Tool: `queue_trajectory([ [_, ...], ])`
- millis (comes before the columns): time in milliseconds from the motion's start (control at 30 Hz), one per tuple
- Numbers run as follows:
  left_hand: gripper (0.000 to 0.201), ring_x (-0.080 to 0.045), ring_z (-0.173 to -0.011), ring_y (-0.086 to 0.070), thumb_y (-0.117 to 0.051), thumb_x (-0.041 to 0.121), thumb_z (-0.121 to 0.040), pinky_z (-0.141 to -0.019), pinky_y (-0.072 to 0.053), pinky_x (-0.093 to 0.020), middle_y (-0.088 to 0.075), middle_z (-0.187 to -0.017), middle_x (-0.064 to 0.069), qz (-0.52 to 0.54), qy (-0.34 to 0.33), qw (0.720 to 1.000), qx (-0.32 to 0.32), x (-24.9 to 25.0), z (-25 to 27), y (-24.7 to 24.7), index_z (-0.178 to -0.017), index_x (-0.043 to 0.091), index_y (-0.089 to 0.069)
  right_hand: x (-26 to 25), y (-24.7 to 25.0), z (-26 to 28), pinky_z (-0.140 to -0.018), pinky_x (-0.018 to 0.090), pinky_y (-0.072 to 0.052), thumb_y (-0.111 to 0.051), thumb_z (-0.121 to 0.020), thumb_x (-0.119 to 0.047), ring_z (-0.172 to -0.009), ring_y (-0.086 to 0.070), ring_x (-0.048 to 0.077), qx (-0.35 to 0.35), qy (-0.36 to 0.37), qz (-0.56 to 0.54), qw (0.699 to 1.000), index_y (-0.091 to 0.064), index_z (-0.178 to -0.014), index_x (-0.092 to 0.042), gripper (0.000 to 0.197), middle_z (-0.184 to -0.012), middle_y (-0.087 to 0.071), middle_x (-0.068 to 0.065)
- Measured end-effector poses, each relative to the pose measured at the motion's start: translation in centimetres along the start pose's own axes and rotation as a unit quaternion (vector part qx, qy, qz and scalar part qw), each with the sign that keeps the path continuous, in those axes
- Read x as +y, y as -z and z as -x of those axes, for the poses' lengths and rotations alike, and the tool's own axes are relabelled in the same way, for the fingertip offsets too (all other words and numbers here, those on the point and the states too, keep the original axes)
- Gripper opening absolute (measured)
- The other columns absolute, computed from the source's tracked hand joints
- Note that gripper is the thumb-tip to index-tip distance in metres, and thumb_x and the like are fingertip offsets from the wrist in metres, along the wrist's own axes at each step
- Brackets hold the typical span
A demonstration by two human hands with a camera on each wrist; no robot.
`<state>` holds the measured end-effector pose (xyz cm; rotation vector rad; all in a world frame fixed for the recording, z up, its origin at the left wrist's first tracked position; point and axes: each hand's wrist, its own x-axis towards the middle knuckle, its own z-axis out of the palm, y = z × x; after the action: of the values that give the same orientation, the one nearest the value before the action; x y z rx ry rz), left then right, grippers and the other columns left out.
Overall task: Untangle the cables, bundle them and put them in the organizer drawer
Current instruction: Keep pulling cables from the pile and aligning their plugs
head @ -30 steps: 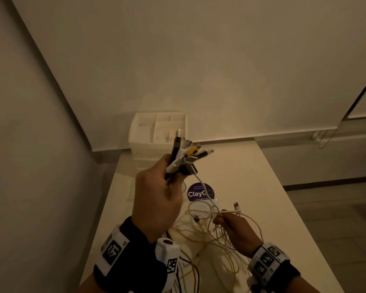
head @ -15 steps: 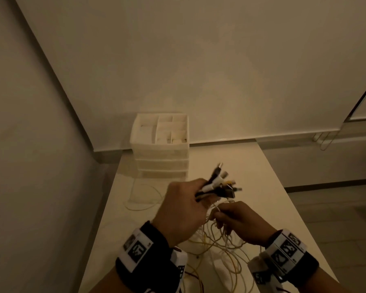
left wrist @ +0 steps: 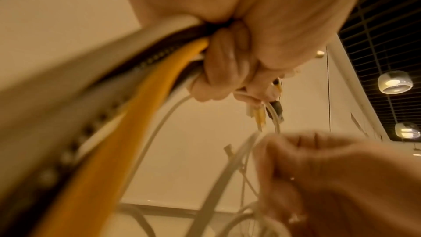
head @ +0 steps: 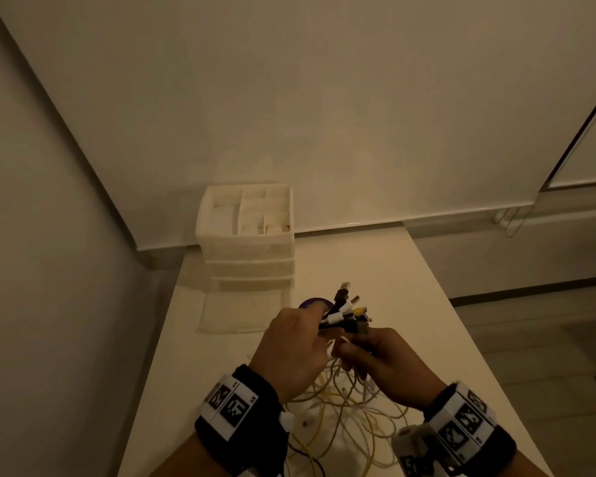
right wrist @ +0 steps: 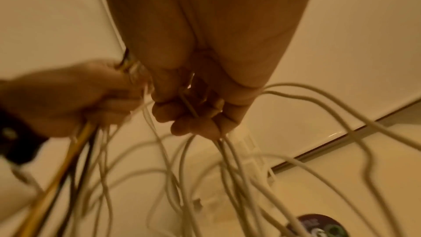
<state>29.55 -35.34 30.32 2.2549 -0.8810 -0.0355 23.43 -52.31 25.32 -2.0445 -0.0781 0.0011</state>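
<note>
My left hand (head: pixel 298 342) grips a bunch of cable plugs (head: pixel 346 309), black, white and yellow, that fan out up and to the right above the table. In the left wrist view its curled fingers (left wrist: pixel 218 71) close round yellow, black and white cables (left wrist: pixel 159 82). My right hand (head: pixel 375 356), just right of it and touching it, holds several white cables (right wrist: pixel 225 150) in its curled fingers (right wrist: pixel 182 114). A loose tangle of white and yellow cables (head: pixel 344 407) hangs from both hands onto the table. The white organizer (head: pixel 248 242) stands at the table's far end, its lowest drawer (head: pixel 241 313) pulled out.
A round purple sticker (head: pixel 315 302) lies on the white table (head: pixel 410 304) behind my left hand. A wall runs close along the table's left side. Floor lies beyond the table's right edge.
My left hand has come down and to the right with the plugs, from in front of the organizer to just above the table. My right hand rose to meet it and now holds cables beside it.
</note>
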Motion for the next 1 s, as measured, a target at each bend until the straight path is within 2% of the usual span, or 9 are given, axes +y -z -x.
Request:
queue_trajectory([
  [133,0.011,-0.022,-0.065,-0.058,-0.061,0.004,-0.084,-0.055,-0.043,-0.029,-0.069,-0.077,-0.004,0.012,-0.004,0.998,0.068,0.3,0.2,0.6,-0.093,0.01,-0.065,2.3,-1.2,-0.2,-0.068,0.027,-0.054,-0.056,-0.095,-0.017,-0.076,-0.061,0.004,0.007,0.022,0.066,0.998,-0.063,-0.082,-0.048,0.034,-0.084,-0.063,-0.022],
  [300,0.008,-0.021,-0.066,-0.059,-0.063,0.009,-0.087,-0.055,-0.045,-0.03,-0.068,-0.078,-0.002,0.001,0.024,0.996,0.082,-0.5,0.2,0.8,-0.095,0.013,-0.064,2.7,-2.2,-0.9,-0.066,0.027,-0.055,-0.053,-0.091,0.001,-0.082,-0.062,0.007,0.065,0.043,0.068,0.995,-0.071,-0.098,-0.029,0.035,-0.101,-0.065,-0.018],
  [433,0.004,-0.019,-0.066,-0.061,-0.063,0.015,-0.09,-0.056,-0.048,-0.035,-0.068,-0.078,-0.001,0.02,0.046,0.995,0.083,-1.1,0.4,1.0,-0.093,0.015,-0.064,3.1,-1.9,-0.8,-0.065,0.019,-0.053,-0.06,-0.086,0.004,-0.086,-0.061,0.002,0.135,0.07,0.058,0.987,-0.072,-0.102,-0.027,0.037,-0.109,-0.063,-0.019],
  [533,0.004,-0.012,-0.062,-0.06,-0.064,0.009,-0.088,-0.053,-0.044,-0.021,-0.069,-0.074,0.001,0.045,0.009,0.993,0.112,0.1,1.2,1.5,-0.091,0.01,-0.066,4.7,-2.0,-1.1,-0.076,0.012,-0.045,-0.067,-0.082,-0.001,-0.089,-0.051,-0.011,0.142,0.018,0.15,0.978,-0.067,-0.106,-0.029,0.037,-0.109,-0.057,-0.021],
  [633,0.007,0.003,-0.056,-0.055,-0.065,0.002,-0.086,-0.05,-0.034,-0.004,-0.054,-0.062,0.019,0.039,-0.002,0.983,0.182,0.6,0.8,2.9,-0.09,0.008,-0.067,6.9,-1.9,-0.9,-0.082,0.015,-0.048,-0.068,-0.084,-0.003,-0.085,-0.061,-0.004,0.207,-0.07,0.112,0.969,-0.067,-0.088,-0.029,0.027,-0.089,-0.065,-0.019],
  [733,0.003,0.006,-0.054,-0.051,-0.066,0.01,-0.089,-0.048,-0.031,-0.005,-0.048,-0.06,0.021,0.03,0.015,0.983,0.18,0.1,0.0,3.5,-0.092,0.009,-0.066,6.5,-1.9,-0.4,-0.078,0.028,-0.055,-0.06,-0.086,0.004,-0.086,-0.065,-0.002,0.157,-0.084,0.058,0.982,-0.066,-0.089,-0.034,0.038,-0.088,-0.071,-0.014],
  [867,0.014,0.004,-0.056,-0.05,-0.064,0.019,-0.091,-0.05,-0.032,-0.008,-0.06,-0.068,0.012,0.061,0.031,0.987,0.148,-0.4,0.2,3.2,-0.103,0.013,-0.069,1.6,-1.3,0.3,-0.082,0.034,-0.053,-0.049,-0.071,0.009,-0.105,-0.063,0.01,0.067,-0.022,-0.094,0.993,-0.053,-0.122,-0.028,0.064,-0.108,-0.068,-0.005],
  [933,0.017,-0.001,-0.06,-0.053,-0.063,0.022,-0.091,-0.053,-0.035,-0.011,-0.066,-0.073,0.006,0.091,0.043,0.986,0.13,-0.6,0.3,3.2,-0.106,0.016,-0.069,-1.1,-0.9,0.4,-0.085,0.035,-0.053,-0.054,-0.079,-0.006,-0.107,-0.061,0.014,0.02,0.01,-0.11,0.994,-0.048,-0.127,-0.029,0.054,-0.111,-0.067,-0.006],
  [1000,0.018,-0.002,-0.064,-0.056,-0.063,0.024,-0.091,-0.056,-0.038,-0.013,-0.068,-0.075,0.009,0.114,0.041,0.984,0.128,-0.6,0.4,3.6,-0.107,0.018,-0.069,-3.5,-1.0,0.6,-0.074,0.04,-0.055,-0.049,-0.092,-0.019,-0.088,-0.066,0.017,-0.006,0.046,-0.102,0.994,-0.053,-0.12,-0.027,0.029,-0.094,-0.069,0.004],
])
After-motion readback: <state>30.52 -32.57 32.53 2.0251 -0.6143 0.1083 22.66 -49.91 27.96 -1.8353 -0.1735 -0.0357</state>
